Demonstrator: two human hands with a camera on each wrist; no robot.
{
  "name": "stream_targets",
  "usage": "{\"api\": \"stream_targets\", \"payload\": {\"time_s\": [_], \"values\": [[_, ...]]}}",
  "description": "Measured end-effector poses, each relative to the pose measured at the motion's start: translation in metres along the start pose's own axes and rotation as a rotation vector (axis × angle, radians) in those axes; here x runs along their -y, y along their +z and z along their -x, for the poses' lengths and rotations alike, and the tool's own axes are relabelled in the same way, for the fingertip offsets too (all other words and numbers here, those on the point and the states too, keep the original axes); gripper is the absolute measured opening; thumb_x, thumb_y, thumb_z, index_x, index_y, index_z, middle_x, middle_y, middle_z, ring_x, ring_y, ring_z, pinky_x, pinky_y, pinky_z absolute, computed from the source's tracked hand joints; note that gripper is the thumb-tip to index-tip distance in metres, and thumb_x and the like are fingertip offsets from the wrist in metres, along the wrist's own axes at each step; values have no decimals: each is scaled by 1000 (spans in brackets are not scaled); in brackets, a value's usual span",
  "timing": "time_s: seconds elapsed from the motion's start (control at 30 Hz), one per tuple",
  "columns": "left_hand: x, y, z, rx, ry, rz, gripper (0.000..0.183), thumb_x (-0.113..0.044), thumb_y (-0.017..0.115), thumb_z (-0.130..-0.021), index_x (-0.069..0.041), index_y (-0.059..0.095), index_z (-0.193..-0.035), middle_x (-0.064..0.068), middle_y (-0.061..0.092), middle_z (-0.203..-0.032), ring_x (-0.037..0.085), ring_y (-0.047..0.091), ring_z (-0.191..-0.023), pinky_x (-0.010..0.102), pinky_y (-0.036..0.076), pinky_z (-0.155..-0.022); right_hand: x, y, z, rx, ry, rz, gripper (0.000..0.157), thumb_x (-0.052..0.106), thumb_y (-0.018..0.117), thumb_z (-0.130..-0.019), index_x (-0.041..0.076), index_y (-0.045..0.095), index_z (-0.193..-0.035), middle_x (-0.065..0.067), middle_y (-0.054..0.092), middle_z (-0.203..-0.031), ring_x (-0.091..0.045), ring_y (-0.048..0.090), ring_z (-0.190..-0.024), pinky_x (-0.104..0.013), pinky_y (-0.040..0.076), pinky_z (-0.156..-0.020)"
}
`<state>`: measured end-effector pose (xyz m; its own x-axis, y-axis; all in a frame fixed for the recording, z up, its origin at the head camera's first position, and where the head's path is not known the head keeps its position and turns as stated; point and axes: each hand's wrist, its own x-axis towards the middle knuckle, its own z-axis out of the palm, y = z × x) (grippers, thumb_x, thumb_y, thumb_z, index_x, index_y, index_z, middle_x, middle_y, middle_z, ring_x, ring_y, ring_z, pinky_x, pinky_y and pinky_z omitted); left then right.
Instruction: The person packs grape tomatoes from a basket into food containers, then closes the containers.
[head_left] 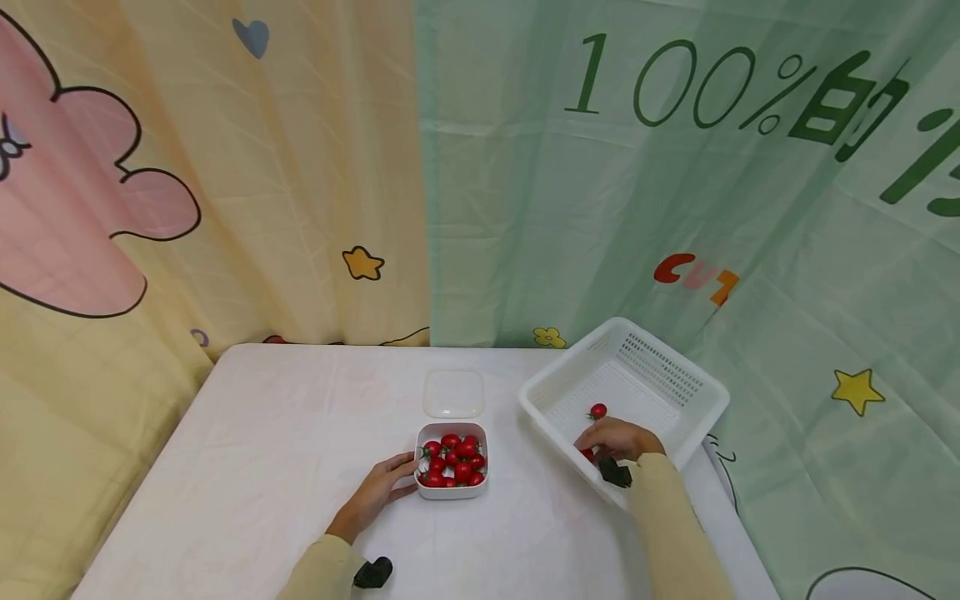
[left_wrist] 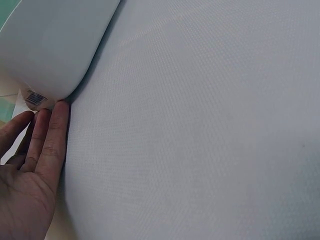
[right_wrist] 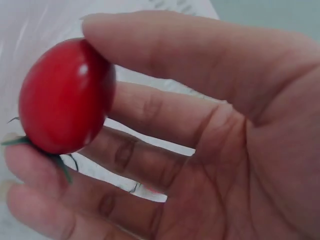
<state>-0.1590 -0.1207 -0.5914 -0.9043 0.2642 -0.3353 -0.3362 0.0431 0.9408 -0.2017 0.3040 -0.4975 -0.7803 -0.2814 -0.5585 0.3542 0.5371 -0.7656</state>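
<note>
A red cherry tomato (right_wrist: 65, 97) with a green stem end is pinched between the thumb and fingers of my right hand (right_wrist: 215, 120). In the head view this right hand (head_left: 618, 437) is over the near left part of a white perforated basket (head_left: 551, 392). Another cherry tomato (head_left: 597, 411) lies in the basket just beyond the fingers. My left hand (head_left: 378, 487) touches the left side of a small white box (head_left: 452, 493) with nearly straight fingers. Several cherry tomatoes (head_left: 462, 472) fill that box. The left wrist view shows the fingertips against the box wall (left_wrist: 55, 45), near a barcode label.
Behind the box lies a clear lid (head_left: 453, 393) on the white-covered table (head_left: 300, 433). Printed curtains (head_left: 495, 208) hang along the table's back edge and right side. The basket stands at the table's right, close to the curtain.
</note>
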Motion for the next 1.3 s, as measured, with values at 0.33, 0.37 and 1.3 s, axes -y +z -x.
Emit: {"api": "stream_targets", "payload": {"time_s": [0.33, 0.37, 1.3], "values": [[-2, 0, 1, -16, -11, -5, 59, -30, 54, -99, 10, 39, -139, 28, 44, -140, 38, 49, -123, 45, 49, -97, 21, 7, 1, -79, -73, 53, 20, 19, 66, -90, -1, 70, -96, -6, 67, -79, -16, 59, -63, -25, 44, -54], [-2, 0, 1, -18, -11, -4, 59, -30, 55, -99, 10, 39, -139, 28, 44, -139, 38, 49, -123, 45, 49, -97, 22, 8, 1, -87, -73, 63, 21, 20, 66, -91, 0, 70, -97, -5, 67, -79, -17, 60, -64, -25, 42, -54], [-1, 0, 0, -17, -13, -10, 60, -31, 55, -98, 10, 39, -140, 27, 45, -139, 38, 49, -123, 45, 49, -97, 57, 30, 4, -249, -262, 72, 36, 14, 77, -81, -2, 68, -112, -8, 67, -103, -18, 62, -89, -39, 51, -88]]}}
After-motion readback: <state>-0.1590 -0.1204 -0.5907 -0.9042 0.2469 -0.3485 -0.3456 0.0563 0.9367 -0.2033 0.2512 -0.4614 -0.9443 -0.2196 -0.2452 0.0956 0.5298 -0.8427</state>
